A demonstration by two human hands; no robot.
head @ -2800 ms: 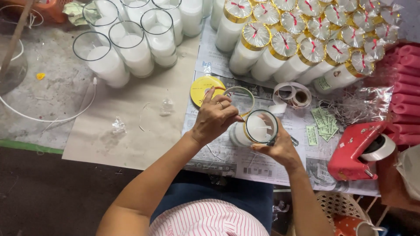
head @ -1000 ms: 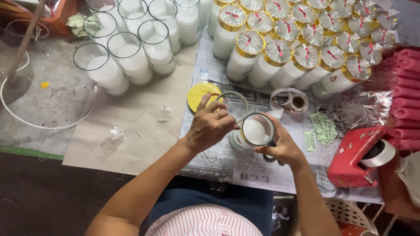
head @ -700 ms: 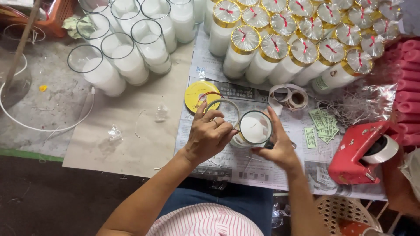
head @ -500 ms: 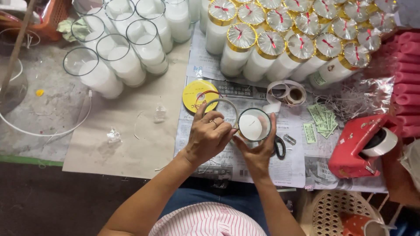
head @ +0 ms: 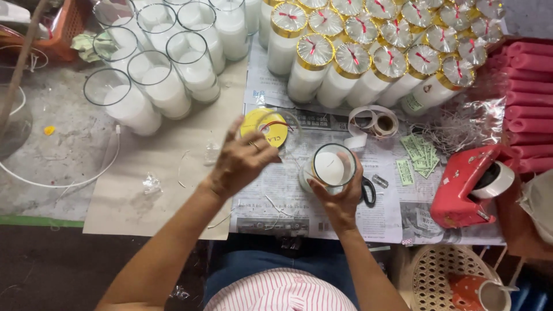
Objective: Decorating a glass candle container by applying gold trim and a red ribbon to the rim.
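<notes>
My right hand (head: pixel 341 198) grips a glass candle jar (head: pixel 330 167) filled with white wax, held upright over the newspaper (head: pixel 322 216). My left hand (head: pixel 242 162) is to the jar's left and blurred by motion. Its fingers pinch a thin clear plastic film (head: pixel 283 128) that is hard to make out. Just beyond its fingertips a yellow disc (head: pixel 262 123) lies on the paper.
Sealed candles with gold foil tops (head: pixel 368 57) crowd the back, open glass candles (head: pixel 161 80) the back left. Tape rolls (head: pixel 374 121), green labels (head: pixel 417 152), scissors (head: pixel 367 193), a red tape dispenser (head: pixel 466 184) and pink rolls (head: pixel 530 86) lie right. A wicker basket (head: pixel 443 270) sits below.
My left hand has drawn away from the jar's rim toward the left and the yellow disc, taking the clear film along. The right hand keeps its hold on the jar.
</notes>
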